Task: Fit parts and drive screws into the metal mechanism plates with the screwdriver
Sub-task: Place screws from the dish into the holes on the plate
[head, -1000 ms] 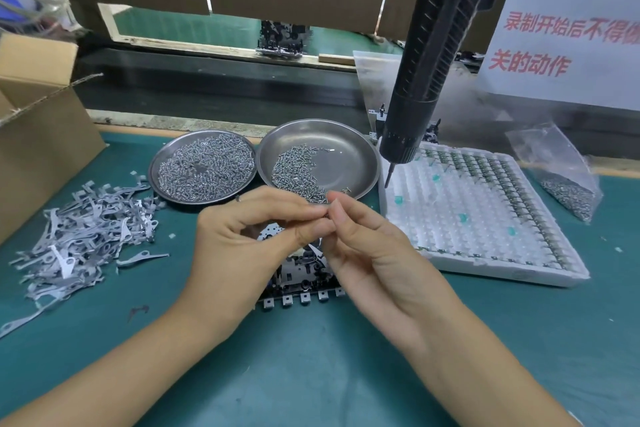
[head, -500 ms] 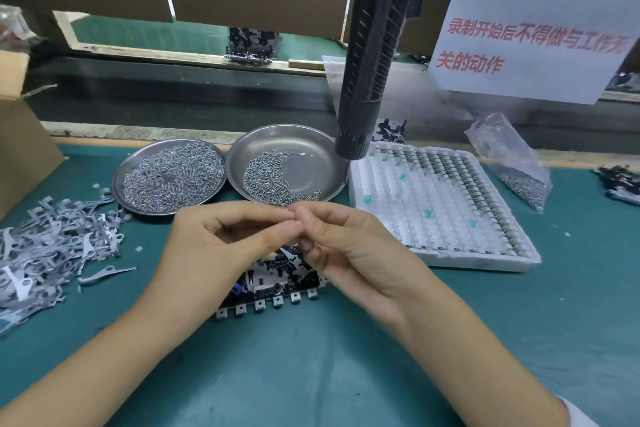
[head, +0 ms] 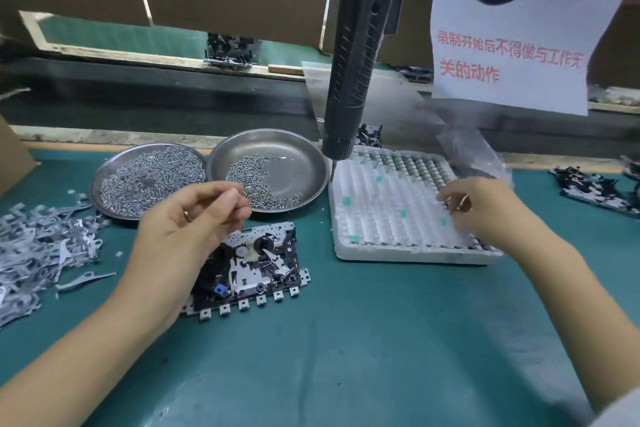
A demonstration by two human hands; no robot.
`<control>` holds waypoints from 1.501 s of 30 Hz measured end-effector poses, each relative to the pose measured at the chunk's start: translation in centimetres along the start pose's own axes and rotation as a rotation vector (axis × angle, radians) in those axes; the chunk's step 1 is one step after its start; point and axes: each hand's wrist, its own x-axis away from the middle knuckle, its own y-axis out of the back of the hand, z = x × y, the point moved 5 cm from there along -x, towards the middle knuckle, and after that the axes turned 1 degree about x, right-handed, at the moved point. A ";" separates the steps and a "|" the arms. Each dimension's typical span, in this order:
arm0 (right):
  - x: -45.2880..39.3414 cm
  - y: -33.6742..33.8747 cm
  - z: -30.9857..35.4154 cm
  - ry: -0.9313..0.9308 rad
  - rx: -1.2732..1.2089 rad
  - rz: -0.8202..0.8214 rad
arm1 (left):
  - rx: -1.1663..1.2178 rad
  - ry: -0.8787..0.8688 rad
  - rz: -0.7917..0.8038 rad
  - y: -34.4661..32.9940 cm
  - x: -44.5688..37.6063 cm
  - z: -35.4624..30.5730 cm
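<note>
A metal mechanism plate (head: 259, 263) lies flat on the green mat, partly under my left hand (head: 194, 222). That hand hovers above the plate's left end, with thumb and forefinger pinching a small metal part. My right hand (head: 485, 208) is over the right side of the white parts tray (head: 398, 253), fingers curled down onto its cells; what they hold is hidden. The black electric screwdriver (head: 356, 62) hangs upright between the hands, with its tip just above the tray's back left corner. Neither hand touches it.
Two steel dishes with screws (head: 149, 180) (head: 298, 156) sit behind the plate. A heap of grey metal levers (head: 38, 246) lies at the left. Further mechanisms (head: 595, 187) lie at the far right, near a plastic bag (head: 474, 152) and a paper sign (head: 512, 45).
My hands were joined over the plate, pinching one small part together. The right hand has moved off right to the white tray; the left still pinches the part. The plate now shows.
</note>
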 end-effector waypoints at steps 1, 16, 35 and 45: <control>-0.3 -0.3 -0.1 0.012 0.037 0.004 | -0.008 -0.004 -0.007 0.0 0.0 -0.1; 1.6 3.1 2.3 0.139 -0.153 -0.312 | -0.021 0.031 -0.116 1.3 -0.6 -0.2; 10.5 -5.5 18.3 0.523 -0.487 0.000 | -0.325 -0.070 -0.193 4.8 -0.2 -0.5; 9.7 -5.9 21.4 0.848 -0.121 -0.263 | -0.315 -0.029 -0.289 6.2 -1.2 -1.2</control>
